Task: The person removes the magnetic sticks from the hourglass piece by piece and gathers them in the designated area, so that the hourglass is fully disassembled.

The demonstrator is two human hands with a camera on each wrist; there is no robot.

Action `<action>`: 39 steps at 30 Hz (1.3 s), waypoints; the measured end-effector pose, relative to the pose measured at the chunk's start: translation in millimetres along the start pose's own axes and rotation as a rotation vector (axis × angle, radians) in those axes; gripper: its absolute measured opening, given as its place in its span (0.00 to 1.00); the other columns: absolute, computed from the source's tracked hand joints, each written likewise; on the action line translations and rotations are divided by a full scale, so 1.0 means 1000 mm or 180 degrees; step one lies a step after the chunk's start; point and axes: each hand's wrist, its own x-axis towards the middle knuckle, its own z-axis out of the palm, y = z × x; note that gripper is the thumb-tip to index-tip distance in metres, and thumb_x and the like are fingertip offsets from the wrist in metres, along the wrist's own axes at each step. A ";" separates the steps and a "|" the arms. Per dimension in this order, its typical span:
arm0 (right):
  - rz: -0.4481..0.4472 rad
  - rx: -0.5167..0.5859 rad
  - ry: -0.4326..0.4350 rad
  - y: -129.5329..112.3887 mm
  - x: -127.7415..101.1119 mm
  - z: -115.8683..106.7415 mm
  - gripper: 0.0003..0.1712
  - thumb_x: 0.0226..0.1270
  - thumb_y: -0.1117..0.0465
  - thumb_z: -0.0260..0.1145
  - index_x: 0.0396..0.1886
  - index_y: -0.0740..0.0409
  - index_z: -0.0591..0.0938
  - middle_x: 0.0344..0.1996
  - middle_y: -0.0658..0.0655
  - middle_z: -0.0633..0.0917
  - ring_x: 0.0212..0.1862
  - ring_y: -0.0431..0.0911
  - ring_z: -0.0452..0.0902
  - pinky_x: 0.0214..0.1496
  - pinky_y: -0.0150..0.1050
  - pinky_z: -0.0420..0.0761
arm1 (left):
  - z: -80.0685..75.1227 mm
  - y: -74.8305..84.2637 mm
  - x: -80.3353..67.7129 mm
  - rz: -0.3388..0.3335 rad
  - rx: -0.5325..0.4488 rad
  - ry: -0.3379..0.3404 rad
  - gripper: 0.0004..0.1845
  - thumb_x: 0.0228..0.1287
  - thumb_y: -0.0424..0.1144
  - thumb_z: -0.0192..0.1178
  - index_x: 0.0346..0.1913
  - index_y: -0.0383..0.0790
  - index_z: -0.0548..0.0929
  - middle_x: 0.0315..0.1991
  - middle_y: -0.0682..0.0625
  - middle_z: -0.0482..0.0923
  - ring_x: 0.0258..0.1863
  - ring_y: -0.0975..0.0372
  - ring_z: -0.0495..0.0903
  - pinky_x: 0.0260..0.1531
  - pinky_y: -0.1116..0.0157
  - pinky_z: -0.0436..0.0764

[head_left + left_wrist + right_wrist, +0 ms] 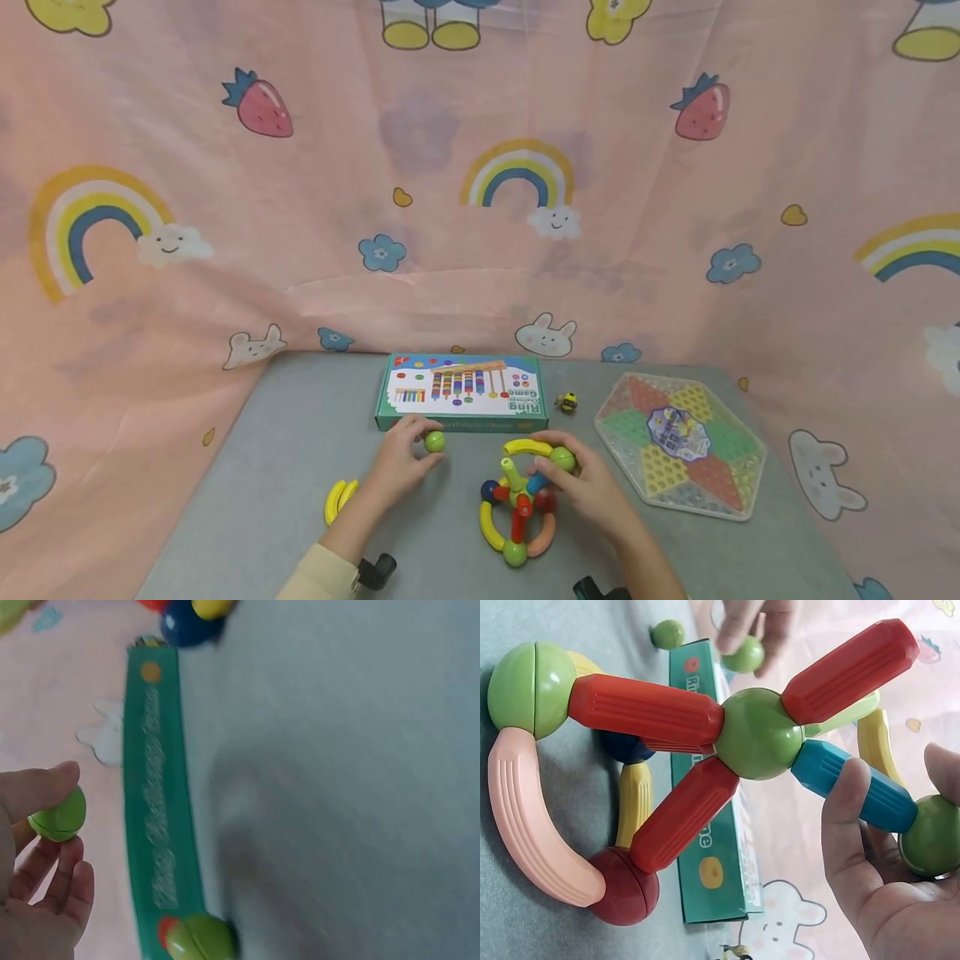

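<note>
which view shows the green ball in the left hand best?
Left wrist: the green ball is close up, pinched by the left hand. Head view shows it small near the box. Right wrist shows it far off, partly covered by fingers.

Green ball (434, 442) pinched aloft; upright rod-and-ball wheel (517, 508) on table

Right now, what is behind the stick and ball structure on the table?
Behind the stick and ball structure lies the green game box, flat on the grey table. A small bee toy sits beside the box. The box's near edge is partly covered by hands.
</note>
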 end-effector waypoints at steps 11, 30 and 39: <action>-0.0037 -0.0015 -0.0019 0.001 0.002 -0.001 0.27 0.75 0.53 0.62 0.67 0.60 0.73 0.45 0.68 0.87 0.42 0.49 0.85 0.43 0.41 0.86 | -0.003 -0.040 0.001 -0.0123 0.0516 -0.0052 0.19 0.51 0.32 0.78 0.47 0.40 0.85 0.46 0.50 0.84 0.51 0.55 0.76 0.52 0.52 0.78; -0.0010 -0.0028 -0.0024 0.000 0.001 -0.002 0.29 0.74 0.50 0.64 0.68 0.59 0.73 0.45 0.66 0.87 0.44 0.50 0.84 0.44 0.41 0.86 | 0.002 -0.051 -0.003 -0.0352 0.0718 -0.0331 0.21 0.51 0.34 0.77 0.50 0.42 0.86 0.48 0.49 0.84 0.51 0.54 0.75 0.52 0.50 0.73; 0.0009 -0.0047 0.0019 0.000 0.001 -0.001 0.27 0.74 0.50 0.64 0.67 0.57 0.74 0.45 0.65 0.87 0.45 0.51 0.84 0.47 0.41 0.86 | -0.003 -0.036 -0.001 -0.0246 0.0797 -0.0198 0.27 0.50 0.40 0.79 0.55 0.46 0.83 0.58 0.46 0.78 0.62 0.49 0.70 0.61 0.42 0.63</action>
